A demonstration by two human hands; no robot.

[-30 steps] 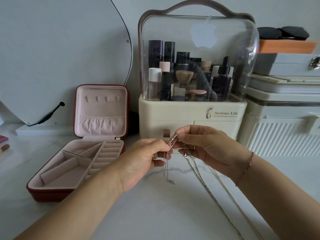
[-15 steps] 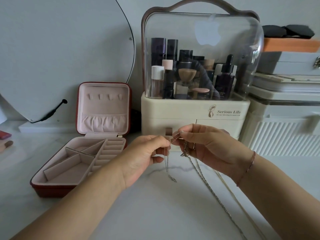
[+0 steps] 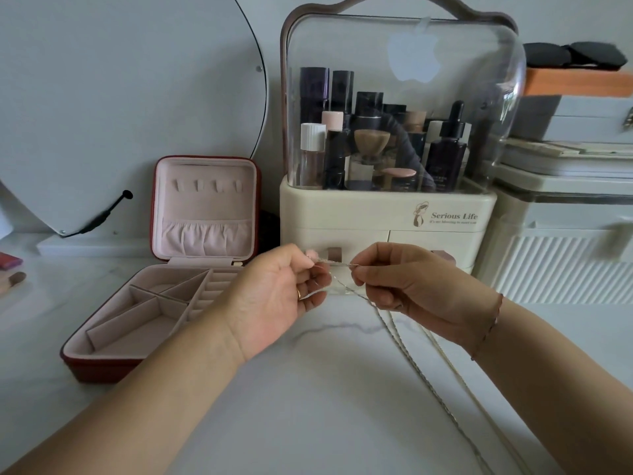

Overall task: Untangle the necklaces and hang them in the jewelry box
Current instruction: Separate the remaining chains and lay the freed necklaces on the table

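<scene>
Thin silver necklaces [image 3: 337, 277] are stretched between my two hands above the white table. My left hand [image 3: 277, 296] pinches one end of the chains. My right hand [image 3: 400, 286] pinches the other end, a short gap away. Long strands of chain [image 3: 416, 365] trail from under my right hand down across the table toward the lower right. The red jewelry box [image 3: 102, 363] stands open at the left, with a pink lining, empty compartments and a row of small hooks in its raised lid [image 3: 205, 186].
A cream cosmetics organiser [image 3: 387, 217] with a clear dome full of bottles stands right behind my hands. A round mirror [image 3: 120, 97] leans at the back left. Stacked white and grey boxes [image 3: 565, 207] fill the right side. Small items [image 3: 12, 269] lie at the far left edge.
My hands have drawn apart, pulling the chains into a taut horizontal line. The short end that dangled from my left hand no longer hangs down.
</scene>
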